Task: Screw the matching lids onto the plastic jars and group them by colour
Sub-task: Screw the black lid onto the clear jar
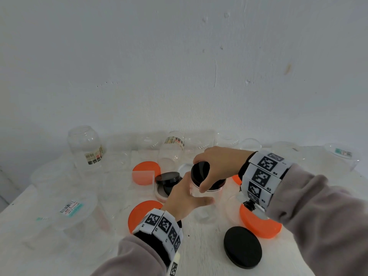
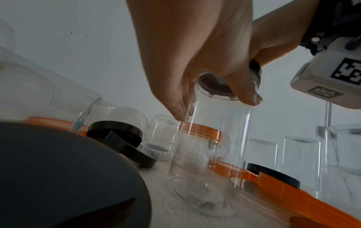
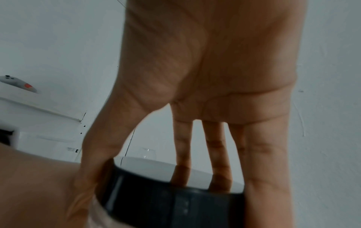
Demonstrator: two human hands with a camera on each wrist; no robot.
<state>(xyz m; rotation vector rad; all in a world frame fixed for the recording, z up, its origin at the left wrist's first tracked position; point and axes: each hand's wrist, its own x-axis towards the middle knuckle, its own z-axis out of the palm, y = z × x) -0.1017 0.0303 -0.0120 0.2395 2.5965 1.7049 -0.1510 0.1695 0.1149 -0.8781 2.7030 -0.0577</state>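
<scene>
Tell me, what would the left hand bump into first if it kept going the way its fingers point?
The left hand already holds the clear jar, so the jar blocks it; beyond lies an orange lid, though depth is unclear.

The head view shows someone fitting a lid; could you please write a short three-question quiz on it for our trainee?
1. True or false: the right hand grips the black lid from above.
2. What does the left hand hold? A) an orange lid B) the clear jar C) nothing
3. What colour is the loose lid nearest the camera on the table?

Key: 1 true; 2 B; 3 black.
</scene>
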